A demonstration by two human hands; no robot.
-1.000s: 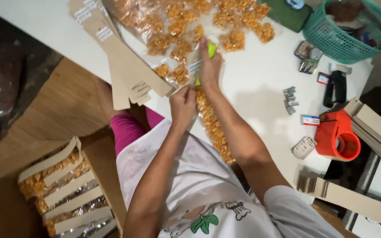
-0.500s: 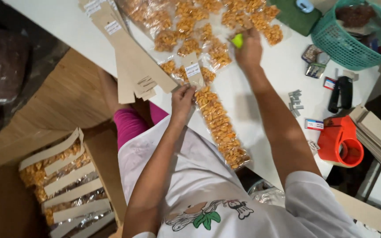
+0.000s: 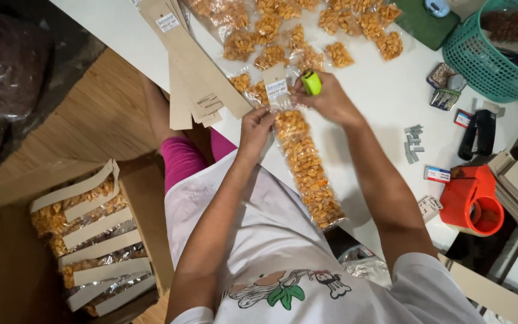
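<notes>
Head view, the only view supplied. The left hand (image 3: 256, 126) pinches the upper left edge of a long clear packet strip of orange snacks (image 3: 307, 168), fingers closed on the plastic just below its cardboard header card (image 3: 276, 84). The right hand (image 3: 325, 99) is closed around a small lime-green stapler (image 3: 312, 82), held at the right side of that header, touching or almost touching it (the contact point itself is hidden by the fingers). The strip lies on the white table (image 3: 379, 96), running from the header down towards the person, with its lower end hanging over the near table edge.

Risks, as judged from this position:
- The header card is held on one side only; if the card shifts under the stapler's bite, the staple may land crooked or miss the plastic fold.
- The left fingertips sit close to the stapling point; a slip could catch a finger.
- The overhanging lower end could drag the strip off the table once the left hand lets go.
- A staple set too low could pierce a filled pocket and spill the contents.

Surroundings: loose snack bags (image 3: 283, 42) beyond the header, a stack of blank cardboard headers (image 3: 193, 78) to the left, staple strips (image 3: 413, 144) and an orange tape dispenser (image 3: 472, 201) to the right, a box of finished strips (image 3: 94, 240) on the floor.
</notes>
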